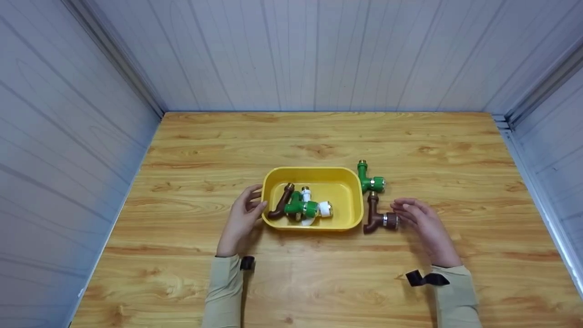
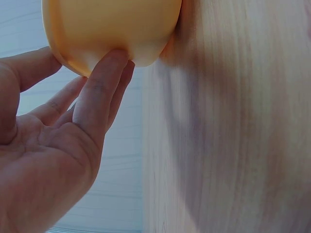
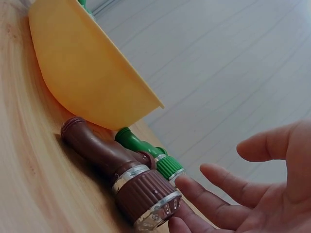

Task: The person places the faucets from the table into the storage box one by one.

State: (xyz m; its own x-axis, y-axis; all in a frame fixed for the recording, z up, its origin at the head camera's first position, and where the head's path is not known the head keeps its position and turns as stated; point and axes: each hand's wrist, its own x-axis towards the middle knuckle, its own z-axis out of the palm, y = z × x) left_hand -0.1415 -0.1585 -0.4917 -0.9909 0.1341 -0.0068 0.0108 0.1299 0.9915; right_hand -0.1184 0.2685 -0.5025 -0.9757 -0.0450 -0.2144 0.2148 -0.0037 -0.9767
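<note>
My left hand point(image 1: 242, 218) holds the left end of a yellow plastic basin point(image 1: 314, 229), thumb at the rim and fingertips against the outer wall. Inside the basin lie a brown tap point(image 1: 283, 202), a green tap point(image 1: 310, 209) and a partly covered white tap point(image 1: 306, 195). To the right of the basin, another brown tap point(image 1: 373, 212) lies on the table. Beside its ribbed knob point(image 3: 146, 194) is my right hand point(image 1: 422, 228), fingers relaxed and gripping nothing; whether a fingertip touches the knob I cannot tell. Another green tap point(image 1: 364, 175) lies just beyond the brown one.
The wood-grain table point(image 1: 218, 150) meets a pale panelled wall point(image 1: 291, 54) at the back. More panels close in the left and right sides. A black strap point(image 1: 428, 278) hangs at the right wrist, and a smaller black piece point(image 1: 247, 263) at the left.
</note>
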